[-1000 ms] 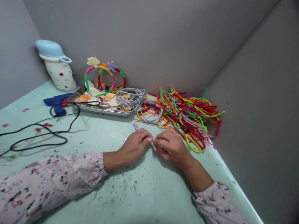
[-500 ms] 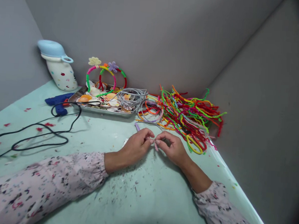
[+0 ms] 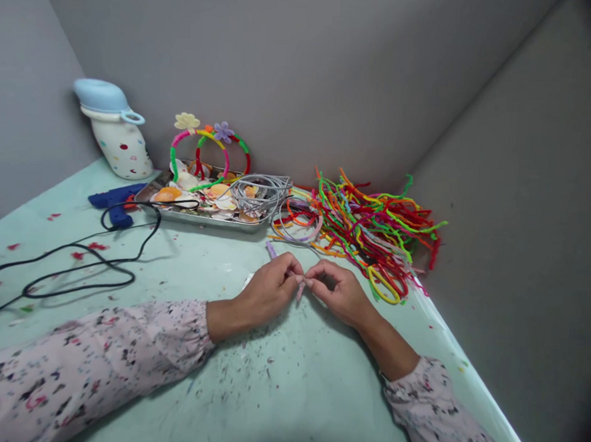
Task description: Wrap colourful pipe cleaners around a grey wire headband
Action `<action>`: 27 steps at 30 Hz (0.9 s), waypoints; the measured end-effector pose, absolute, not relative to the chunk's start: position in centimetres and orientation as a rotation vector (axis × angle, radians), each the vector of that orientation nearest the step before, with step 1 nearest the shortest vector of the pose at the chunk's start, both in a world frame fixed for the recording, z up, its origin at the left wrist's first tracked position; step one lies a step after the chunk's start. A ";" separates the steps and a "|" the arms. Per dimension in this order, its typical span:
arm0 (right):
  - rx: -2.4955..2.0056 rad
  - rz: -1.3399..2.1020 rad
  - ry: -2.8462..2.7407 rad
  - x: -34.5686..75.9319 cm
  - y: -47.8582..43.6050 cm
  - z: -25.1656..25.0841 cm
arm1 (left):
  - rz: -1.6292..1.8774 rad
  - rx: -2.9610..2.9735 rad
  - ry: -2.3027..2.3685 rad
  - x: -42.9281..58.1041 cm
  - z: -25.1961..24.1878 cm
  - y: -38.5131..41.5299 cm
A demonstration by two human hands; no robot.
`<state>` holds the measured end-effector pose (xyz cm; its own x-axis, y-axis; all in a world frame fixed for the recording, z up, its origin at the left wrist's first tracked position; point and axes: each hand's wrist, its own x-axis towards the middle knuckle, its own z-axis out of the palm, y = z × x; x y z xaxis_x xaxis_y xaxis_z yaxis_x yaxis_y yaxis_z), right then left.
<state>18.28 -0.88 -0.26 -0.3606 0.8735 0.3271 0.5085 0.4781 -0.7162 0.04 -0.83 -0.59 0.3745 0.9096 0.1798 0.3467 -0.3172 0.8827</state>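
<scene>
Above the middle of the pale green surface [image 3: 330, 390], the left hand [image 3: 271, 283] and right hand [image 3: 345, 291] meet fingertip to fingertip, each pinching a small pinkish fuzzy strip [image 3: 300, 291] between thumb and forefinger; its lower end hangs free beneath the fingers. A lilac stem [image 3: 271, 249] juts out beyond the left hand — whether it joins the strip, I cannot tell. A heap of coloured pipe cleaners [image 3: 370, 225] fills the far right corner; left of it, toward the far edge, a metal tray [image 3: 210, 223] carries two flower-topped hoops [image 3: 226, 157] and a grey wire coil [image 3: 259, 195]; a blue glue gun [image 3: 119, 200] lies beside the tray's left end; a white bottle [image 3: 122, 147] stands at the far left corner.
</scene>
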 end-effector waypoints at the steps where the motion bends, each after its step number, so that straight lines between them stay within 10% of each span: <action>1: -1.139 0.649 -2.035 18.3 -0.9 -0.3 | 0.904 1.846 1.090 0.0 -0.6 -0.8; 27: -0.958 -0.102 -2.230 18.1 -0.4 -1.2 | 0.926 1.846 1.074 0.1 -0.6 -0.7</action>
